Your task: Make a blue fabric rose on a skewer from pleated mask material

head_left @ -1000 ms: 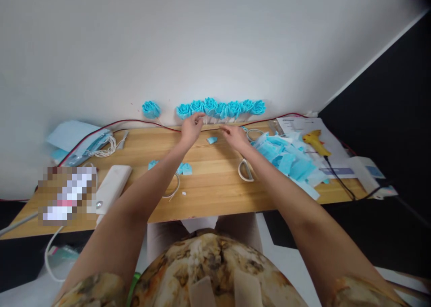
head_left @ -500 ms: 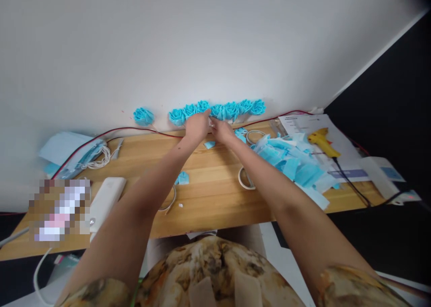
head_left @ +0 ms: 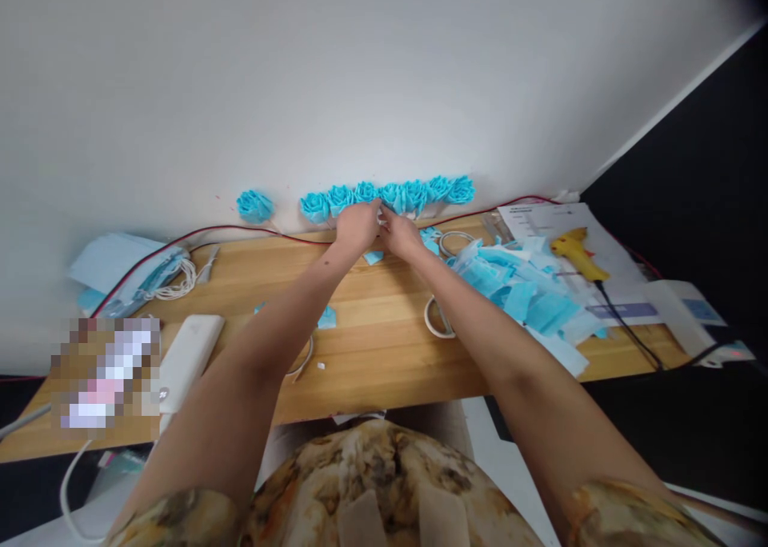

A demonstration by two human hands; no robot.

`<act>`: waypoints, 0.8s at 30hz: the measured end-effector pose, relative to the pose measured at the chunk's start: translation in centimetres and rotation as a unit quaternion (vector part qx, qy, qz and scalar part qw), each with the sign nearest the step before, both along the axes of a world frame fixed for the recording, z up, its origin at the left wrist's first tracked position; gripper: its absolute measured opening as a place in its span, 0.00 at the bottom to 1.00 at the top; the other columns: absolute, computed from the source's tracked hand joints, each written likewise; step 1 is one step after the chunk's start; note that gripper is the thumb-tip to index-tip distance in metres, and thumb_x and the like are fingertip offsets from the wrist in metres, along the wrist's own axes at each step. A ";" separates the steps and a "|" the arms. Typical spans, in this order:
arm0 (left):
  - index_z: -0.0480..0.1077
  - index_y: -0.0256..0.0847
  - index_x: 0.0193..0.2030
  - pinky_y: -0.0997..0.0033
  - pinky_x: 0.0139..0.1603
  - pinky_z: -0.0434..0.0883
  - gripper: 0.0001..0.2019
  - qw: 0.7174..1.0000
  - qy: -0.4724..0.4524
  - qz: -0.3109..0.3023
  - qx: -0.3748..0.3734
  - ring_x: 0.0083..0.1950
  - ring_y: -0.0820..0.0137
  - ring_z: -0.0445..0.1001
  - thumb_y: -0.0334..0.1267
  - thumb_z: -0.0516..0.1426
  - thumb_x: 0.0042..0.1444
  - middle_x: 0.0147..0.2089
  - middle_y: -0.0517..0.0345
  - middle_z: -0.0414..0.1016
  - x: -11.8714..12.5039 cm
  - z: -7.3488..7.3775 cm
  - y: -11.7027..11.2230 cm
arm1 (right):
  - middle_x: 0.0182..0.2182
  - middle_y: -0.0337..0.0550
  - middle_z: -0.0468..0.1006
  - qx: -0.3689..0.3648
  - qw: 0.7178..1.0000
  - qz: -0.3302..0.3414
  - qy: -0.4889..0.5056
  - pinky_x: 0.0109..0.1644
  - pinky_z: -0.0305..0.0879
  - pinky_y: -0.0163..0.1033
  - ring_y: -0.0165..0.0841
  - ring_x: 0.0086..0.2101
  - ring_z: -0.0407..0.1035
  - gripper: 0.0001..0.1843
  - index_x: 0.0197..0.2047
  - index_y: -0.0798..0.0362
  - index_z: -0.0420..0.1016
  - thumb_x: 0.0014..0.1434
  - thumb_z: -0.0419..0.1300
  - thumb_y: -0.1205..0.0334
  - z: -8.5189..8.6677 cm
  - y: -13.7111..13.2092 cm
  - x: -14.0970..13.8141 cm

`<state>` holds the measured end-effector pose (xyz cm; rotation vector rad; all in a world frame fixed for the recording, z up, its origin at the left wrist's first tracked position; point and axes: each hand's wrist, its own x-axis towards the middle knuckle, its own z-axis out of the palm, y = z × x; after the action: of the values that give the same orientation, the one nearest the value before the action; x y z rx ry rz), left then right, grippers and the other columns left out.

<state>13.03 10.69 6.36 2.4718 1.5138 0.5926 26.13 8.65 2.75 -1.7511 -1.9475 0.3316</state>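
At the row's middle, just under the blue flowers (head_left: pixel 414 197) lined against the wall (head_left: pixel 384 75), left hand (head_left: pixel 358 225) and right hand (head_left: pixel 401 233) together, fingertips nearly meeting. From apart a second ago to close now: by judgement, a change from reaching to fine work on one spot. Fingers bunched around a small whitish bit (head_left: pixel 382 217); impossible to tell whether pinched. Just below, a blue scrap (head_left: pixel 373 257); farther right, cut pieces (head_left: pixel 522 291) and a yellow glue gun (head_left: pixel 576 255); left, a lone flower (head_left: pixel 255 205).
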 end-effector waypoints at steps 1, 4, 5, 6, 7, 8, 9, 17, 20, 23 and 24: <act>0.74 0.37 0.56 0.63 0.55 0.68 0.16 1.000 -0.008 -0.003 -0.005 0.53 0.51 0.78 0.26 0.56 0.64 0.44 0.42 0.80 0.1 -0.1 0.1 | 0.61 0.56 0.79 -0.001 1.000 0.002 -0.007 0.59 0.71 0.50 0.48 0.56 0.76 0.36 0.76 0.59 0.57 0.66 0.53 0.68 0.2 -0.1 0.0; 0.74 0.38 0.58 0.62 0.56 0.68 0.18 0.999 -0.030 -0.011 -0.010 0.55 0.51 0.77 0.26 0.57 0.62 0.46 0.41 0.80 0.1 -0.5 0.2 | 0.58 0.55 0.81 -0.002 1.000 0.011 -0.024 0.58 0.71 0.48 0.48 0.55 0.77 0.32 0.73 0.55 0.66 0.66 0.53 0.68 1.0 -0.9 0.1; 0.74 0.38 0.60 0.62 0.56 0.68 0.19 0.999 -0.030 -0.014 -0.005 0.56 0.51 0.77 0.26 0.56 0.63 0.47 0.41 0.81 -0.1 -0.5 0.2 | 0.58 0.55 0.82 -0.002 0.999 0.014 -0.029 0.58 0.70 0.47 0.48 0.55 0.77 0.30 0.71 0.54 0.70 0.66 0.53 0.68 1.2 -1.3 0.2; 0.74 0.39 0.61 0.62 0.56 0.68 0.20 0.999 -0.028 -0.017 0.004 0.56 0.52 0.77 0.27 0.55 0.64 0.48 0.41 0.81 -0.3 -0.6 0.1 | 0.57 0.54 0.82 -0.003 0.999 0.018 -0.034 0.58 0.70 0.46 0.47 0.55 0.77 0.28 0.68 0.54 0.73 0.66 0.53 0.68 1.5 -1.7 0.4; 0.74 0.40 0.62 0.62 0.56 0.69 0.21 0.999 -0.030 -0.020 0.014 0.56 0.52 0.78 0.28 0.54 0.65 0.49 0.41 0.81 -0.6 -0.5 -0.1 | 0.56 0.53 0.83 -0.005 0.999 0.022 -0.038 0.58 0.70 0.45 0.47 0.55 0.77 0.27 0.66 0.53 0.76 0.66 0.54 0.68 1.7 -2.2 0.6; 0.74 0.41 0.63 0.63 0.56 0.69 0.21 0.999 -0.038 -0.022 0.023 0.56 0.52 0.78 0.28 0.53 0.65 0.50 0.41 0.82 -1.0 -0.5 -0.4 | 0.56 0.52 0.83 -0.007 0.999 0.028 -0.040 0.58 0.69 0.44 0.46 0.55 0.77 0.25 0.63 0.52 0.78 0.66 0.54 0.68 2.0 -2.8 0.8; 0.74 0.41 0.64 0.63 0.56 0.69 0.22 0.998 -0.050 -0.023 0.031 0.56 0.53 0.78 0.28 0.52 0.66 0.51 0.42 0.82 -1.3 -0.3 -0.8 | 0.55 0.50 0.84 -0.011 0.998 0.037 -0.044 0.57 0.69 0.43 0.45 0.55 0.77 0.24 0.62 0.51 0.80 0.66 0.55 0.68 2.2 -3.3 1.1; 0.81 0.40 0.32 0.67 0.53 0.71 0.09 0.984 -0.137 -0.012 -0.109 0.47 0.59 0.79 0.28 0.58 0.57 0.37 0.50 0.82 -6.0 -0.8 -3.3 | 0.56 0.51 0.83 -0.047 0.987 0.095 -0.119 0.57 0.69 0.44 0.45 0.54 0.78 0.23 0.63 0.54 0.78 0.68 0.56 0.65 3.8 -7.1 3.1; 0.73 0.40 0.20 0.70 0.44 0.72 0.12 0.970 -0.173 0.030 -0.169 0.35 0.63 0.77 0.26 0.60 0.52 0.23 0.54 0.75 -8.6 -2.1 -3.0 | 0.54 0.49 0.84 -0.054 0.983 0.112 -0.134 0.56 0.70 0.44 0.46 0.53 0.79 0.22 0.63 0.51 0.79 0.69 0.56 0.64 4.0 -8.5 2.6; 0.72 0.40 0.18 0.70 0.36 0.72 0.13 0.951 -0.228 0.091 -0.189 0.26 0.66 0.73 0.27 0.60 0.52 0.17 0.57 0.68 -11.1 -3.4 -1.8 | 0.59 0.46 0.81 -0.041 0.976 0.168 -0.136 0.58 0.71 0.44 0.45 0.56 0.77 0.23 0.63 0.46 0.78 0.67 0.58 0.66 3.6 -10.3 1.5; 0.73 0.40 0.20 0.70 0.35 0.72 0.11 0.941 -0.256 0.113 -0.191 0.25 0.66 0.72 0.27 0.60 0.52 0.17 0.58 0.68 -11.7 -3.7 -1.3 | 0.61 0.45 0.80 -0.035 0.971 0.193 -0.133 0.59 0.70 0.44 0.45 0.58 0.76 0.24 0.63 0.45 0.78 0.66 0.58 0.67 3.3 -11.0 1.0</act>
<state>1.31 9.38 2.67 1.6976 1.5216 0.8122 27.14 -2.32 6.03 -1.5105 -2.5047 0.3116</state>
